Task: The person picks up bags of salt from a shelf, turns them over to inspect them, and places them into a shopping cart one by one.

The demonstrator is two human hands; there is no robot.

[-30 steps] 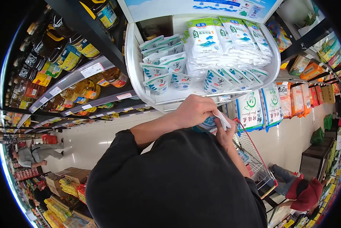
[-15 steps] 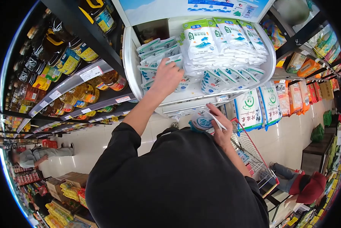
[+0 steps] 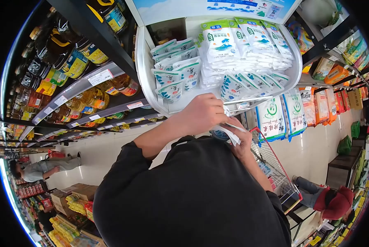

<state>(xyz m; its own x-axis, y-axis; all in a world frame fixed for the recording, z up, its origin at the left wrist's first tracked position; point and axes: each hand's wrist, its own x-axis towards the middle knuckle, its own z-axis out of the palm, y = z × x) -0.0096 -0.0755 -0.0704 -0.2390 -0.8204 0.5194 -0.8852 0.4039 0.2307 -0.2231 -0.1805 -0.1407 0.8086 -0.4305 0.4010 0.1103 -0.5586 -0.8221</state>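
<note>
Close to my chest, my right hand (image 3: 240,138) grips a white packet (image 3: 232,132) with a round blue mark partly showing below. My left hand (image 3: 203,113) has its fingers curled down at the top of that packet, right beside my right hand; its fingertips are hidden. Just beyond both hands is a white display bin (image 3: 161,106). Inside it, small white and teal packets (image 3: 170,90) stand at the left, more small packets (image 3: 236,86) lean along the front, and green-topped bags (image 3: 221,41) are stacked behind.
Oil bottles (image 3: 71,61) fill shelves at the left. White rice bags (image 3: 271,117) stand right of the bin. A shopping cart (image 3: 275,164) is at my right, near a person in red (image 3: 336,201). Another person (image 3: 42,168) is at the far left, beyond cardboard boxes (image 3: 61,201).
My left hand has moved from the small packets at the bin's left down to the packet at my right hand. The view has shifted slightly.
</note>
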